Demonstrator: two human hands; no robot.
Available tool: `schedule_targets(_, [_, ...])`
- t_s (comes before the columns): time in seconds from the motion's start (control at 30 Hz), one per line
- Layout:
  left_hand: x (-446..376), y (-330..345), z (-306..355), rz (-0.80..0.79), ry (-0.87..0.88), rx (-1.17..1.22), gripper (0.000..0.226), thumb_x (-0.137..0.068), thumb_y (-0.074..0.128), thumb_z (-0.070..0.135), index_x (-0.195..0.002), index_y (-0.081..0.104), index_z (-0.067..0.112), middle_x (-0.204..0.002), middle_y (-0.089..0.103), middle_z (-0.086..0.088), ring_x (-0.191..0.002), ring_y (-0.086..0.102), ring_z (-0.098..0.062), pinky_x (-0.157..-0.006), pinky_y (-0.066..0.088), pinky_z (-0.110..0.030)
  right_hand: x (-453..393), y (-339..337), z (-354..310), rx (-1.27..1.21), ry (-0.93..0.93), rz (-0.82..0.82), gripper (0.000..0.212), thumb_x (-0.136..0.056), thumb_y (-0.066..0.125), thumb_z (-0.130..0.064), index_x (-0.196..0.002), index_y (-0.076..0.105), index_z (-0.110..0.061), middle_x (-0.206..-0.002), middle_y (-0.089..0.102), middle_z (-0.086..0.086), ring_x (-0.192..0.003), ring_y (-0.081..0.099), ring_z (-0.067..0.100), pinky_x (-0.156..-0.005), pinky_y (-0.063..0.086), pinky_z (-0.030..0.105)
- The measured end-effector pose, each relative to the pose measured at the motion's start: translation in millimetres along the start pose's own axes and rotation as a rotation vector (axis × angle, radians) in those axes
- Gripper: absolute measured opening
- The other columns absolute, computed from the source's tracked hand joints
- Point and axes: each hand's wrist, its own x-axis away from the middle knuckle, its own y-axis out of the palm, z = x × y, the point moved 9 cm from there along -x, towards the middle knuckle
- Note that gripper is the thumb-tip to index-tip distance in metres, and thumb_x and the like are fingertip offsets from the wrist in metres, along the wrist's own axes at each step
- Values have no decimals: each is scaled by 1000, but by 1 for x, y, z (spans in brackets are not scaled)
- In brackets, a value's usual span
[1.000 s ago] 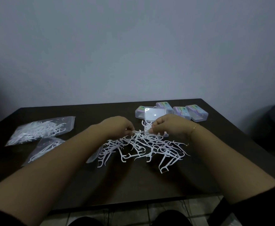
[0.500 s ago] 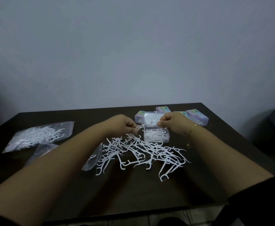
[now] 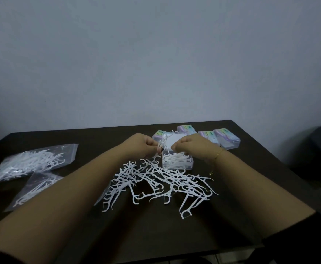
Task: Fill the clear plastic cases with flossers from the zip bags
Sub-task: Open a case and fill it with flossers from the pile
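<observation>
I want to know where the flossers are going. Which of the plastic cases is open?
The open case nearest the person, just beyond the loose flosser pile, lid raised, flossers inside. The four closed cases behind it have coloured labels.

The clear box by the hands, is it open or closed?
Open. The clear box has its lid standing up behind it, and white flossers lie inside.
</observation>
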Motion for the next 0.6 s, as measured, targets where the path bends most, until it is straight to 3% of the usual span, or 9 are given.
schedule_targets(0.1, [-2, 3, 5, 22, 1, -14, 16, -90, 65, 26, -88, 75, 14, -65, 64, 0, -40, 45, 1, -42, 36, -12, 6, 5, -5, -40, 14, 4, 39, -87, 58, -47, -95, 71, -11, -94, 66, 6, -85, 56, 19, -81, 46, 32])
schedule_targets(0.27, [2, 6, 16, 30, 26, -55, 17, -89, 66, 27, -89, 76, 13, -66, 65, -1, -43, 45, -2, -42, 35, -13, 6, 3, 2, -82, 51, 98, 24, -88, 63, -29, -75, 67, -10, -61, 52, -3, -55, 41, 9, -53, 34, 18])
schedule_targets(0.4, [5, 3, 15, 53, 9, -105, 15, -89, 66, 26, -87, 77, 15, -66, 65, -1, -48, 44, -7, -48, 37, -18, 7, -3, 16, -138, 98, 148, 24, -88, 63, -28, -92, 73, -7, -62, 54, -9, -55, 47, 2, -49, 37, 9])
schedule_targets(0.53, [7, -1, 17, 73, 34, -219, 16, -89, 65, 28, -80, 75, 19, -73, 70, -1, -51, 49, -6, -52, 41, -21, 7, -11, 24, -165, 126, 223, 27, -86, 64, -32, -90, 72, -7, -64, 53, -6, -56, 46, 5, -54, 37, 14])
schedule_targets(0.6, [8, 0, 20, 63, 50, -294, 21, -91, 61, 28, -82, 75, 16, -77, 71, -3, -55, 53, -10, -54, 45, -24, 8, -13, 22, -51, 112, 244, 29, -90, 59, -34, -90, 72, -9, -66, 56, -4, -59, 47, 6, -58, 41, 19])
